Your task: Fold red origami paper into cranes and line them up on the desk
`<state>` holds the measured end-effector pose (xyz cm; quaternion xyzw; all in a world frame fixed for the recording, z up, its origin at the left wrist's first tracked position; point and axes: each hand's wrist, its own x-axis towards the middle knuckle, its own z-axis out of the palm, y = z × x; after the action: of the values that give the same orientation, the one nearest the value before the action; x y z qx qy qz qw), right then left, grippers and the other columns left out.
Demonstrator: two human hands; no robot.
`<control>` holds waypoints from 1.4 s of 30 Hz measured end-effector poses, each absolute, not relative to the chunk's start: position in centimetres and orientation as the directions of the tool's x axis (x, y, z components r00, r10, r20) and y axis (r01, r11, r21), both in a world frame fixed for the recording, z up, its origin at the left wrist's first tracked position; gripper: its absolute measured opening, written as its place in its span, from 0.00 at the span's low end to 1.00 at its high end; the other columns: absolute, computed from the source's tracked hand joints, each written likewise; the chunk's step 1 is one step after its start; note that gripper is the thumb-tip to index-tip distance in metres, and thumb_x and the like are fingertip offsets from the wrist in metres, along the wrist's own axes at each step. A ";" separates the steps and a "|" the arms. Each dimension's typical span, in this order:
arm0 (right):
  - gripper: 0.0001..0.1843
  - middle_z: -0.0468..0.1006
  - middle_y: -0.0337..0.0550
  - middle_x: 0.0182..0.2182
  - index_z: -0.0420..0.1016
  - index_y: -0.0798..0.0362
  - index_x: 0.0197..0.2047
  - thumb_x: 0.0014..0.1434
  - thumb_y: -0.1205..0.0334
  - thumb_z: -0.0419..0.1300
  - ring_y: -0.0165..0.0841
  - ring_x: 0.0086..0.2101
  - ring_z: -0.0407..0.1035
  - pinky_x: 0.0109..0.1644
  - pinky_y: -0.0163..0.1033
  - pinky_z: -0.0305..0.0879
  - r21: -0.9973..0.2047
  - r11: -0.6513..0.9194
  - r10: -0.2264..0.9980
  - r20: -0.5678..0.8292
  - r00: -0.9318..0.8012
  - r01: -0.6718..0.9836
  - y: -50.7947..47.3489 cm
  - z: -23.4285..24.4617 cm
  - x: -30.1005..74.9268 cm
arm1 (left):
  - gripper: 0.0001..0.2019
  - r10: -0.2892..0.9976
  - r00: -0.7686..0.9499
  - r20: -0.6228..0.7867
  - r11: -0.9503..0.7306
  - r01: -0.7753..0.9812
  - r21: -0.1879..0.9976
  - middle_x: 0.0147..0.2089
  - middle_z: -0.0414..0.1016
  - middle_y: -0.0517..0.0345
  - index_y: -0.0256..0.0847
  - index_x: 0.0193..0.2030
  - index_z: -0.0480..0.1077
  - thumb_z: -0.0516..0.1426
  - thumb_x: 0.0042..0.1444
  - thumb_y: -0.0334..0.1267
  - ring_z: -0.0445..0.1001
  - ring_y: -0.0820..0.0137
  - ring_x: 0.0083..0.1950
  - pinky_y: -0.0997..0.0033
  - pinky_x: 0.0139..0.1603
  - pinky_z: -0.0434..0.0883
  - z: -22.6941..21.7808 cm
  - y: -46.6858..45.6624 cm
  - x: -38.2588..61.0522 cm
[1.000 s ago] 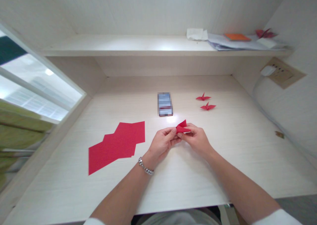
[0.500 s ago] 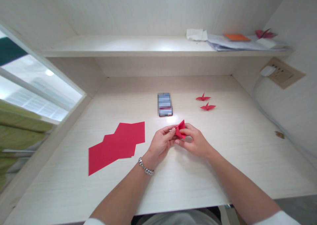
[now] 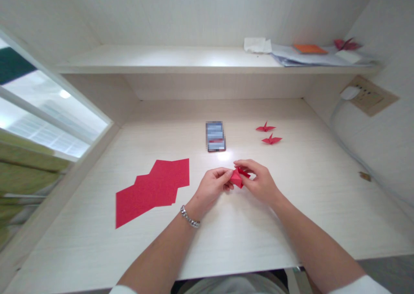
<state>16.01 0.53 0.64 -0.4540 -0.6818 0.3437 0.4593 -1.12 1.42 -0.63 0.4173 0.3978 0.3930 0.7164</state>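
Note:
A small piece of folded red paper (image 3: 237, 179) is held between my two hands above the desk. My left hand (image 3: 215, 182) pinches its left side between thumb and fingers. On the other side, my right hand (image 3: 260, 182) grips the paper with the thumb in front and the fingers curled behind. Some of its folds are hidden by the fingers. Beyond my right hand, two finished red paper cranes (image 3: 271, 140) lie one behind the other. Left of my left hand are several overlapping sheets of red paper (image 3: 152, 190).
A phone (image 3: 215, 136) with a lit, blurred screen lies on the desk (image 3: 168, 121). The shelf (image 3: 155, 57) above holds papers (image 3: 291, 54), an orange pad (image 3: 309, 49) and another red folded piece (image 3: 347, 44). At right, a cable (image 3: 347, 145) hangs from a wall socket (image 3: 370, 95).
The folded paper has turned and opened out in a different shape, with flaps now pointing right. My right hand has shifted its hold, its fingers moving up and behind the paper.

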 end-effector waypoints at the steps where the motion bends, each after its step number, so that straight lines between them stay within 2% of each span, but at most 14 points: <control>1: 0.13 0.79 0.44 0.39 0.77 0.50 0.44 0.55 0.67 0.59 0.34 0.37 0.73 0.41 0.39 0.71 -0.883 0.348 0.936 0.310 -0.165 0.316 0.5 0.6 15.9 | 0.16 0.899 0.369 -0.236 0.328 -0.213 0.920 0.26 0.74 0.54 0.33 0.34 0.75 0.61 0.53 0.48 0.70 0.74 0.24 0.74 0.26 0.65 -0.7 1.4 -1.1; 4: 0.08 0.80 0.43 0.33 0.78 0.52 0.37 0.55 0.66 0.59 0.34 0.32 0.74 0.37 0.38 0.71 -0.899 0.277 0.961 0.265 -0.081 0.341 0.4 0.3 15.6 | 0.16 0.935 0.299 -0.189 0.253 -0.193 0.948 0.33 0.77 0.50 0.34 0.39 0.74 0.61 0.54 0.46 0.74 0.70 0.32 0.72 0.32 0.69 -0.5 1.2 -1.1; 7: 0.07 0.80 0.43 0.31 0.78 0.52 0.35 0.54 0.66 0.59 0.34 0.30 0.74 0.35 0.38 0.71 -0.904 0.227 0.972 0.234 -0.024 0.361 0.4 0.1 15.4 | 0.20 0.952 0.294 -0.084 0.135 -0.157 0.978 0.48 0.76 0.47 0.36 0.48 0.72 0.65 0.49 0.40 0.75 0.64 0.46 0.68 0.45 0.71 -0.1 0.8 -1.0; 9: 0.07 0.80 0.43 0.32 0.77 0.52 0.35 0.53 0.67 0.58 0.35 0.31 0.74 0.36 0.39 0.70 -0.879 0.239 0.967 0.256 -0.015 0.412 0.3 0.0 15.3 | 0.23 0.951 0.308 -0.032 0.067 -0.106 0.992 0.51 0.74 0.47 0.38 0.50 0.71 0.66 0.46 0.36 0.74 0.63 0.49 0.66 0.49 0.71 0.1 0.6 -0.9; 14: 0.08 0.79 0.43 0.32 0.77 0.51 0.36 0.53 0.69 0.58 0.35 0.31 0.73 0.36 0.39 0.70 -0.798 0.289 0.947 0.321 -0.033 0.528 -0.2 0.1 14.7 | 0.11 0.981 0.190 0.026 -0.033 0.029 0.999 0.46 0.77 0.50 0.39 0.45 0.75 0.58 0.55 0.34 0.75 0.64 0.46 0.65 0.49 0.71 -0.2 0.4 -0.5; 18: 0.09 0.78 0.44 0.32 0.77 0.50 0.38 0.55 0.67 0.58 0.34 0.31 0.72 0.35 0.39 0.70 -0.806 0.300 0.949 0.308 -0.071 0.511 -0.4 0.4 14.4 | 0.08 0.990 0.128 0.060 -0.062 0.009 0.998 0.42 0.78 0.52 0.40 0.42 0.76 0.58 0.55 0.34 0.75 0.65 0.43 0.66 0.48 0.70 -0.3 0.5 -0.6; 24: 0.10 0.78 0.45 0.37 0.78 0.51 0.40 0.53 0.60 0.63 0.35 0.37 0.74 0.36 0.37 0.72 -0.930 0.192 0.979 0.162 -0.120 0.312 0.0 0.4 14.8 | 0.08 0.995 0.100 0.000 0.009 -0.090 0.996 0.40 0.79 0.52 0.39 0.40 0.76 0.61 0.52 0.34 0.76 0.66 0.41 0.68 0.44 0.71 -0.3 1.0 -0.8; 27: 0.13 0.78 0.46 0.39 0.78 0.52 0.41 0.53 0.56 0.65 0.36 0.38 0.74 0.37 0.38 0.72 -0.969 0.125 0.985 0.095 -0.146 0.213 0.2 0.1 14.9 | 0.08 0.994 0.105 -0.025 0.040 -0.140 0.989 0.41 0.78 0.51 0.38 0.40 0.76 0.61 0.53 0.35 0.76 0.66 0.42 0.67 0.45 0.71 -0.5 1.2 -0.9; 32: 0.15 0.79 0.44 0.33 0.78 0.53 0.38 0.55 0.50 0.62 0.35 0.34 0.73 0.34 0.37 0.71 -0.997 0.020 0.991 0.009 -0.133 0.080 0.6 -0.5 14.9 | 0.09 0.995 0.091 -0.040 0.057 -0.203 0.977 0.43 0.78 0.49 0.38 0.40 0.77 0.63 0.51 0.35 0.75 0.66 0.43 0.67 0.47 0.71 -0.5 1.2 -0.9; 37: 0.17 0.79 0.44 0.33 0.79 0.53 0.37 0.50 0.49 0.66 0.34 0.32 0.72 0.31 0.36 0.71 -0.999 -0.049 0.988 -0.047 -0.144 -0.009 0.8 -0.6 14.9 | 0.11 0.992 0.119 -0.032 0.057 -0.215 0.975 0.42 0.78 0.49 0.37 0.40 0.76 0.64 0.50 0.37 0.76 0.66 0.42 0.67 0.45 0.71 -0.3 1.1 -0.8; 42: 0.16 0.79 0.44 0.32 0.79 0.53 0.37 0.48 0.51 0.67 0.33 0.30 0.71 0.32 0.37 0.70 -0.998 -0.061 0.986 -0.055 -0.160 -0.032 0.9 -0.5 15.1 | 0.13 0.991 0.128 -0.037 0.061 -0.185 0.981 0.43 0.78 0.49 0.37 0.41 0.76 0.65 0.49 0.40 0.75 0.65 0.43 0.67 0.46 0.71 -0.3 1.1 -1.0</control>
<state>15.08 0.91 -0.46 -0.4638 -0.5142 0.5616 0.4529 -0.96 1.15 -0.26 0.4682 0.4306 0.5003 0.5874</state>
